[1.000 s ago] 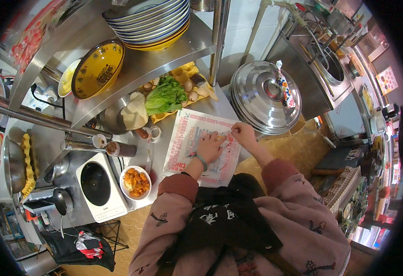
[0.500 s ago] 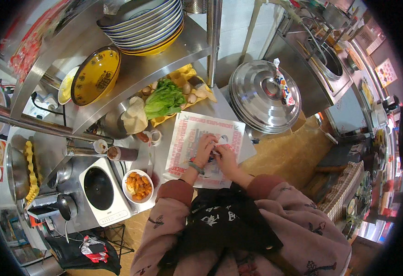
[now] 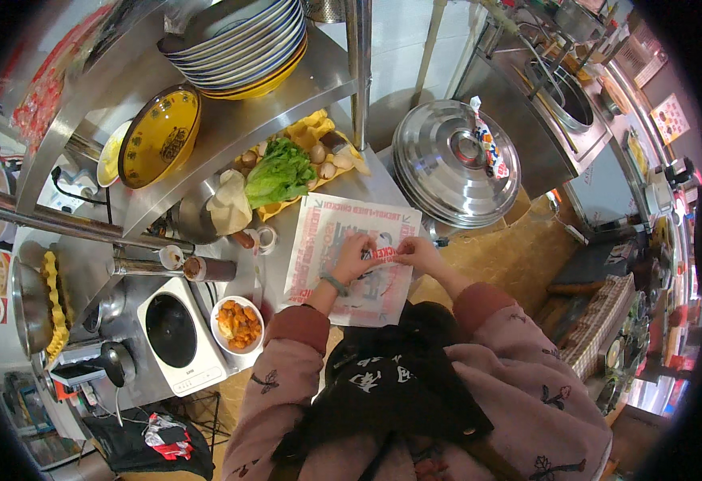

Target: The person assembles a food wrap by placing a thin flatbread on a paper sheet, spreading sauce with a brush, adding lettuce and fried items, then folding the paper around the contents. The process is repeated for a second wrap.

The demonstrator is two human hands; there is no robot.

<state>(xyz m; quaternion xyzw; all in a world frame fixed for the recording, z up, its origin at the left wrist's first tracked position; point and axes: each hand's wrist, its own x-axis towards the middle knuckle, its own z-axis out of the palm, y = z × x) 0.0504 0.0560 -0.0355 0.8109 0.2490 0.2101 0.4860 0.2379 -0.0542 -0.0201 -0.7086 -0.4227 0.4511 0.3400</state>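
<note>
Counter (image 3: 283, 232) of steel is carrying the work: a printed red-and-white paper sheet (image 3: 319, 240) is lying flat on it, between the yellow tray of lettuce and mushrooms (image 3: 283, 172) and the person's body, with the stack of steel lids (image 3: 455, 160) just to its right. Both hands are resting on the middle of the sheet, close together. The left hand (image 3: 353, 258) is lying palm down with fingers loosely curled, pressing the paper; the right hand (image 3: 415, 252) is pinching its fingertips together over a small red piece on the sheet — whether it is lifted or just touched, I cannot tell. Compared with a second ago, the right hand is sitting nearer the left, having come in from the sheet's far right edge — the sheet itself is lying where it was.
</note>
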